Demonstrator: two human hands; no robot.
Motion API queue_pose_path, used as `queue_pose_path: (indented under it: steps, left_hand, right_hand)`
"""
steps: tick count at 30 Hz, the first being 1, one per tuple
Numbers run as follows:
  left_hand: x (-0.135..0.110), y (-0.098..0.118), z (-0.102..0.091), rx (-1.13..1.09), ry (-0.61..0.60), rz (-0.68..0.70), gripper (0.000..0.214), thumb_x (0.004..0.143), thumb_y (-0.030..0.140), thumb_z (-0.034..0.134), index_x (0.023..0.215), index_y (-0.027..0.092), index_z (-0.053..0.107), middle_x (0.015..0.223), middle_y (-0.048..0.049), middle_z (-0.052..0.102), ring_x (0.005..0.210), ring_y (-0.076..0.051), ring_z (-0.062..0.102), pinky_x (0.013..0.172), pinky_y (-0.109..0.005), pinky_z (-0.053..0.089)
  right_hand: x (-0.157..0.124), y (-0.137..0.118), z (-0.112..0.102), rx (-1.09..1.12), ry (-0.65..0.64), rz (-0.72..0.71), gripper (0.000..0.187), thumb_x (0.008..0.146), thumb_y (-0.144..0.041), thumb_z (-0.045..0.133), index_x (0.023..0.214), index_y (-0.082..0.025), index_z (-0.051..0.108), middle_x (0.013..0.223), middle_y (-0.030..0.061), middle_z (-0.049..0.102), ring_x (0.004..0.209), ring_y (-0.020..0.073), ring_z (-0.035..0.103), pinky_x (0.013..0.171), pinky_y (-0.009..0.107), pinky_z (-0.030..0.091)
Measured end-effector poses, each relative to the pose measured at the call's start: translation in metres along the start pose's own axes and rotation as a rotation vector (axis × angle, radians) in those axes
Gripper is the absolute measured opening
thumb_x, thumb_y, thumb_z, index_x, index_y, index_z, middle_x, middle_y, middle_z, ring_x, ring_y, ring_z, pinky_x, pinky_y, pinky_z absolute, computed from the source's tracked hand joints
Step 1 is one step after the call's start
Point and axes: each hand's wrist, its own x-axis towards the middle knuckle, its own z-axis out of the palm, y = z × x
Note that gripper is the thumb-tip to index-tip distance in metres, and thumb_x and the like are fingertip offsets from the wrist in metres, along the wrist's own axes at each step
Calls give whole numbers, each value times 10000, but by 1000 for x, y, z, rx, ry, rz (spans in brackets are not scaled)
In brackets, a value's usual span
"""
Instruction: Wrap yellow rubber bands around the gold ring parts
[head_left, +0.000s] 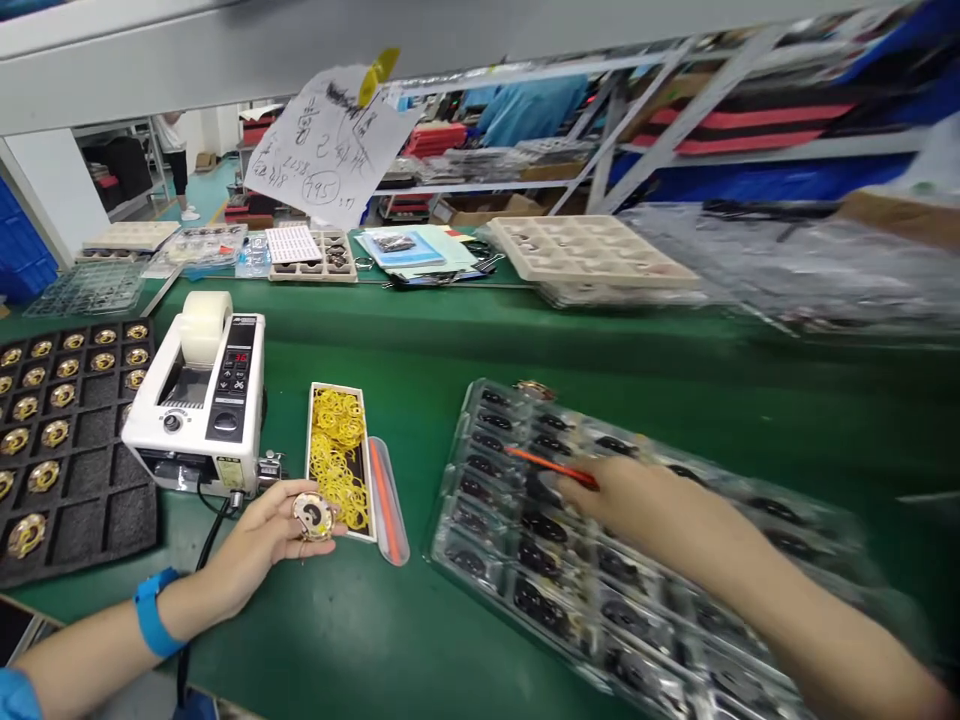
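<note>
My left hand [274,530], with a blue band on the wrist, holds a round gold-rimmed part [313,515] with a dark curved mark at its centre. It is just in front of a white box [366,450] of yellow rings [337,430]. My right hand [592,490] grips a thin orange-red stick-like tool [551,462], whose tip points left over a clear plastic tray [442,500]. Dark round parts [469,560] sit in the tray's compartments. The fingertips of my right hand are partly hidden.
A white tape dispenser [199,400] stands left of the yellow rings. Beyond it lies a black foam tray [82,520] with several gold round parts. A slim clear case [388,500] lies beside the box. Beige trays [592,250] and papers line the back ledge. A handwritten sheet [330,145] hangs above.
</note>
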Motion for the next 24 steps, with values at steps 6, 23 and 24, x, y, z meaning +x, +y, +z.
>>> queue_pose_path:
  steps: [6, 23, 24]
  left_hand:
    - [3, -2, -2, -14, -26, -12, 377, 768, 226, 710, 1129, 196, 604, 1076, -67, 711, 1055, -253, 680, 992, -441, 484]
    - [2, -2, 5, 257, -12, 36, 328, 697, 439, 790, 747, 140, 664, 731, 2, 626, 724, -99, 605, 723, -216, 492]
    - [2, -3, 5, 260, -12, 27, 347, 700, 453, 783, 716, 135, 645, 703, 4, 615, 717, -103, 608, 723, -221, 496]
  right_hand:
    - [-45, -83, 11, 536, -302, -122, 411, 794, -586, 554, 717, -210, 700, 528, 29, 544, 431, 157, 431, 435, 293, 323]
    - [-99, -154, 39, 907, -423, -59, 468, 797, -591, 585, 557, -189, 591, 531, -24, 414, 500, 114, 350, 477, 244, 348]
    - [-100, -155, 39, 908, -423, -65, 477, 802, -598, 579, 554, -190, 587, 533, -23, 414, 502, 115, 354, 478, 244, 352]
